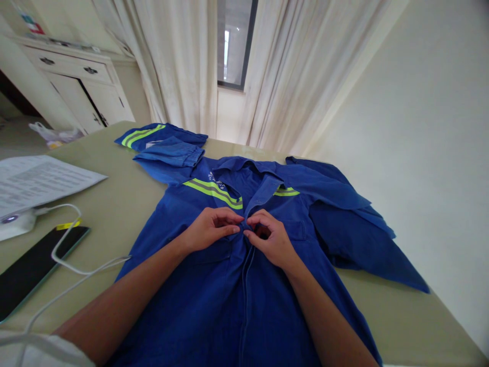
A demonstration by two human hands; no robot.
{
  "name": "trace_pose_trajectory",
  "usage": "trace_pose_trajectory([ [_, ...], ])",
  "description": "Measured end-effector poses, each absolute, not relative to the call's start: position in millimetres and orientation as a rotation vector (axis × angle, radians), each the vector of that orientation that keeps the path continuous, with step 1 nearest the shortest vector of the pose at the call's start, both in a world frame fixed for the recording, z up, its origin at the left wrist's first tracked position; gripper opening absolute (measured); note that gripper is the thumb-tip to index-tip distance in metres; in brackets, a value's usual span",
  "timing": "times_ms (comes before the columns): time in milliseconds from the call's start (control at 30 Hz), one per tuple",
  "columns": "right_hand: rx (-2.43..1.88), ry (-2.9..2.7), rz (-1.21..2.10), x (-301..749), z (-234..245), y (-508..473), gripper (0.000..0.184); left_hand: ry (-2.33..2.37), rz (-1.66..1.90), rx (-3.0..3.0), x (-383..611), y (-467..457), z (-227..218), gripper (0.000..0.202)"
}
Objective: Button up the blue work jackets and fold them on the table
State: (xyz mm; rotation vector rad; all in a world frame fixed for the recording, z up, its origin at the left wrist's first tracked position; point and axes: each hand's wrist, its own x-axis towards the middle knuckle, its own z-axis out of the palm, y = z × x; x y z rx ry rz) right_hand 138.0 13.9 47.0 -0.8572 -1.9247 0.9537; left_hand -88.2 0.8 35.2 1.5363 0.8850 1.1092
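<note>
A blue work jacket [214, 306] with yellow-green and grey reflective stripes lies spread on the table, collar at the far end. My left hand [214, 228] pinches the front edge of the jacket at chest height, thumb and forefinger close together. Opposite it, almost touching, my right hand [271, 237] pinches the other side of the front placket. Whatever button lies between the fingertips is too small to make out. Above the hands the collar [244, 165] gapes open; below them the placket runs down toward me.
A black phone [34, 270] lies at the left beside a white cable [57, 250] and a white device [17, 224]. Printed papers [46, 178] rest behind them. More folded blue clothing [168, 135] sits at the table's far edge. A white cabinet [76, 76] and curtains [179, 61] stand beyond.
</note>
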Motion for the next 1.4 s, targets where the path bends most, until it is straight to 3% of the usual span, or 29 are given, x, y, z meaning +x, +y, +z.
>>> trace_pose_trajectory([
  [167,-0.882,-1.969,0.767,137.9,44.6,13.2,0.003,0.885,1.108,1.530,-87.9,-0.1,35.6,0.031],
  [633,-0.832,-1.916,0.423,128.6,31.9,4.2,0.008,0.864,1.139,1.695,-85.7,-0.4,34.0,0.028],
  [1033,-0.909,-1.890,0.574,125.5,41.5,3.6,0.008,1.189,1.224,2.001,-83.4,-6.6,37.3,0.010],
  [1400,-1.177,-1.698,0.702,123.6,38.4,10.4,0.019,1.313,1.020,2.494,-81.7,-18.2,38.5,0.019],
])
